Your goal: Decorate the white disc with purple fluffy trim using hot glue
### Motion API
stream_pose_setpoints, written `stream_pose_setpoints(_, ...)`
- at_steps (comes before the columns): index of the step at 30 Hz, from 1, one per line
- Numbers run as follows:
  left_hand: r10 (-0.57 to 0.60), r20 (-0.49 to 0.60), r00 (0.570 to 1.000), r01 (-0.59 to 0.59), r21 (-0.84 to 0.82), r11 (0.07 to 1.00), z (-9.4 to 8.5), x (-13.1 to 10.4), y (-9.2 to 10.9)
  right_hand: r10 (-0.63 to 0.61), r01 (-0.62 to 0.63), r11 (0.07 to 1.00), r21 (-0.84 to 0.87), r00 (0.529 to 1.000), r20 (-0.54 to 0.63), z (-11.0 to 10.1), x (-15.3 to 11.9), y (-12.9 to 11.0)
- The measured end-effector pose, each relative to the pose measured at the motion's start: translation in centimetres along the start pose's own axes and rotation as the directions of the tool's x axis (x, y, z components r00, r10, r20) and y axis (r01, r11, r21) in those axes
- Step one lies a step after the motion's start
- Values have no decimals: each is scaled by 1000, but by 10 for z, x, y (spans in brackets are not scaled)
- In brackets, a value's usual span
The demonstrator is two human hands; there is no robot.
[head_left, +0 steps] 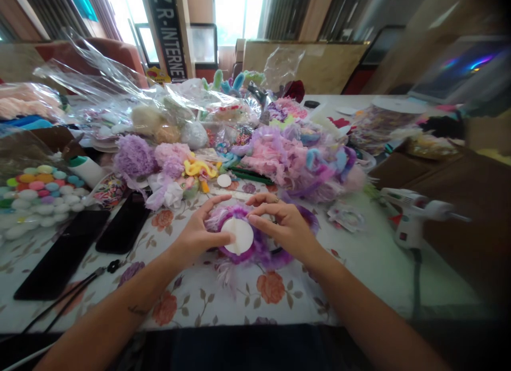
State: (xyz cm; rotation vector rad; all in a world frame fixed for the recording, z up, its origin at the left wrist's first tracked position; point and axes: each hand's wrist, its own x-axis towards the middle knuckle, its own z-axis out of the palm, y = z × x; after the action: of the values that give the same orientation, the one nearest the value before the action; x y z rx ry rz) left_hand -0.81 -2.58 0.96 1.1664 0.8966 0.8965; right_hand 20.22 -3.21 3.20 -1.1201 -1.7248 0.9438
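Note:
A round white disc point(241, 238) with a raised ridge across its middle lies face up near the table's front. Purple fluffy trim point(243, 257) rings its edge. My left hand point(204, 228) grips the disc from the left, thumb pressed on its face and fingers behind the fluff. At the disc's upper right, my right hand point(279, 217) has its thumb and fingertips brought together on the trim. More purple fluffy strip point(281, 260) curls on the cloth under and beyond the right hand. The exact pinch point is partly hidden by the fingers.
Pink and lilac fluffy material point(275, 158) is heaped behind the hands. A hot glue gun point(415, 222) stands at right beside a brown box point(439, 190). Two black phones point(123, 222) lie at left, near bagged pompoms point(40, 192). A small white disc point(224, 180) sits ahead.

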Motion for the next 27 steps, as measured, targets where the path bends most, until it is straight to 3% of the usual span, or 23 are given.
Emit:
stream_pose_setpoints(8, 72, -82, 994, -76, -46, 996, 0, 2, -2, 10, -5, 998, 63, 997, -74, 1, 1, 2)
stream_pose_setpoints(15, 154, -210, 966, -154, 17, 988, -1, 3, -7, -86, 86, 996, -1, 991, -102, 7, 0, 7)
stream_pose_setpoints(27, 162, -223, 961, -185, -88, 979, 2, 3, -4, -153, 144, 988, -60, 971, -184, 11, -5, 9)
